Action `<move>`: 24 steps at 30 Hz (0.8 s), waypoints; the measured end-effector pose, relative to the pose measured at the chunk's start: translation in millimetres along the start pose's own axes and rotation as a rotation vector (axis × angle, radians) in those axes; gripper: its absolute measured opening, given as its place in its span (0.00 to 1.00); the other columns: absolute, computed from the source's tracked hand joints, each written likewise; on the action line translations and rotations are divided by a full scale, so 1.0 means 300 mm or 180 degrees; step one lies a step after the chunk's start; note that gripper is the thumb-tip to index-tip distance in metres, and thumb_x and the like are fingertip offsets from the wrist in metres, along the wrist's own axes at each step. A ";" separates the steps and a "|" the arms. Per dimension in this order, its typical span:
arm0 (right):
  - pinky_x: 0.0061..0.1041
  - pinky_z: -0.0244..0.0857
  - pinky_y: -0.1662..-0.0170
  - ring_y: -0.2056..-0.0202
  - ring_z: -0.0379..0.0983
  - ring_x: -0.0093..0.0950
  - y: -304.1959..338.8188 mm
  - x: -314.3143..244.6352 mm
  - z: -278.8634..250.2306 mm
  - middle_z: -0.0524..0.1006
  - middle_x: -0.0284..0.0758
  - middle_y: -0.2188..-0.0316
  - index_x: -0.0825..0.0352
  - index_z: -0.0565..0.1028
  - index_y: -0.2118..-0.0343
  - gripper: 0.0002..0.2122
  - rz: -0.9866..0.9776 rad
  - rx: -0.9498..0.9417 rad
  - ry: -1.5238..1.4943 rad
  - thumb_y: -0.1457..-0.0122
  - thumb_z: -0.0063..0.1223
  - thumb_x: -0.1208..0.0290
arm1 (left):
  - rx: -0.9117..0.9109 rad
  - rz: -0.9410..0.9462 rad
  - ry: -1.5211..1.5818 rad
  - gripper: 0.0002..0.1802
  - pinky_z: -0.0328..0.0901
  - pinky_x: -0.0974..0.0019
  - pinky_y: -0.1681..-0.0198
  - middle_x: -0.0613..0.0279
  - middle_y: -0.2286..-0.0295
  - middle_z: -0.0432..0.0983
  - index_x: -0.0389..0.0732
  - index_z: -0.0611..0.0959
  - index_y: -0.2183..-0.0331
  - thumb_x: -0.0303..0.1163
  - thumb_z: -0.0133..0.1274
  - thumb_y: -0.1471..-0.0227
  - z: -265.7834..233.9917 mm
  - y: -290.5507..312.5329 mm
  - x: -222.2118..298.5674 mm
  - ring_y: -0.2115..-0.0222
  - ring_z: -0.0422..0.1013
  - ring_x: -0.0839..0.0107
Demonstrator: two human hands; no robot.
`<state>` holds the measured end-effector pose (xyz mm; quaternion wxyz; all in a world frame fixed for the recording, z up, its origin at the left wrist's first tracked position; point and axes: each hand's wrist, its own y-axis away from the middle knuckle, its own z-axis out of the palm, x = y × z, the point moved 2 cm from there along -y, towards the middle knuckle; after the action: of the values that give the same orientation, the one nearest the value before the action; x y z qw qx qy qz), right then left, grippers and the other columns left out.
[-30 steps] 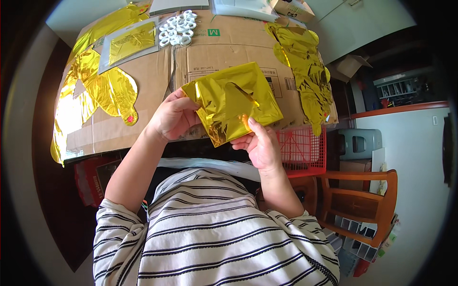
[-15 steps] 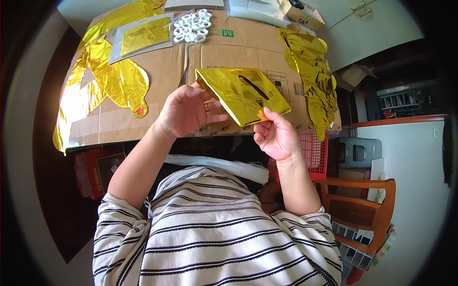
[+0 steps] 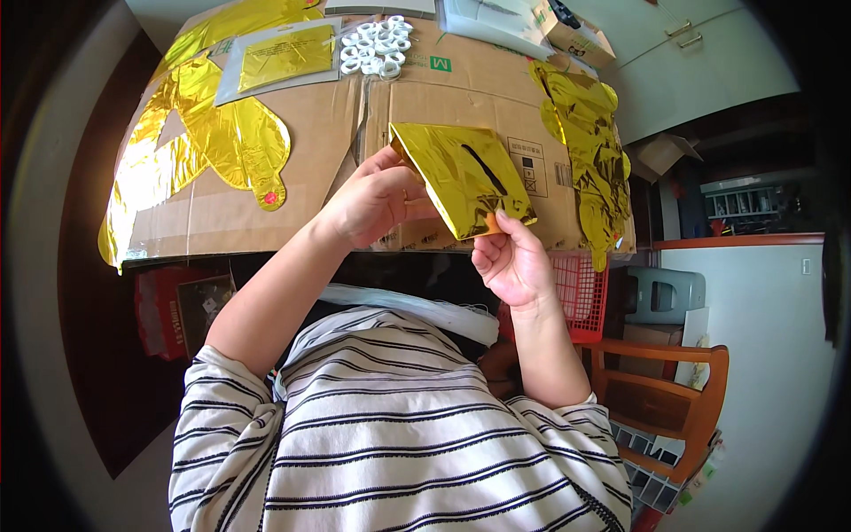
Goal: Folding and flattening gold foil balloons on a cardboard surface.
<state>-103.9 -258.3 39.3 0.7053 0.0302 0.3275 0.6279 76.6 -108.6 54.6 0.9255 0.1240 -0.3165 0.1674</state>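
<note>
A gold foil balloon, folded into a flat, shiny packet, is held up in front of me above the near edge of the cardboard. My right hand pinches its lower right corner, thumb on top and fingers curled below. At its left edge, my left hand is closed with bent fingers, some of them hidden behind the foil. To the left lies an unfolded gold foil balloon with a red spot on its tail. Another flat gold balloon lies on the right.
Cardboard covers the table. At the back are a clear packet with gold foil, a pile of white rings, clear plastic sleeves and a small box. A red basket and wooden chair stand at right.
My left hand has moved right and its fingers have closed in at the folded balloon's left edge. The packet has tilted slightly. My right hand keeps its pinch.
</note>
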 end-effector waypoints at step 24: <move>0.28 0.72 0.58 0.66 0.78 0.30 -0.026 -0.092 0.156 0.79 0.41 0.68 0.70 0.79 0.57 0.13 -0.4695 0.0720 0.6003 0.47 0.62 0.79 | 0.0363 0.0457 -0.1110 0.27 0.63 0.55 0.42 0.53 0.45 0.70 0.37 0.70 0.43 0.41 0.48 0.39 -0.007 -0.063 0.011 0.47 0.69 0.59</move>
<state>-73.8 -267.7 84.2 0.3711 -0.5740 0.7063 -0.1841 87.5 -124.6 52.7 0.8338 0.1805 -0.4700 0.2267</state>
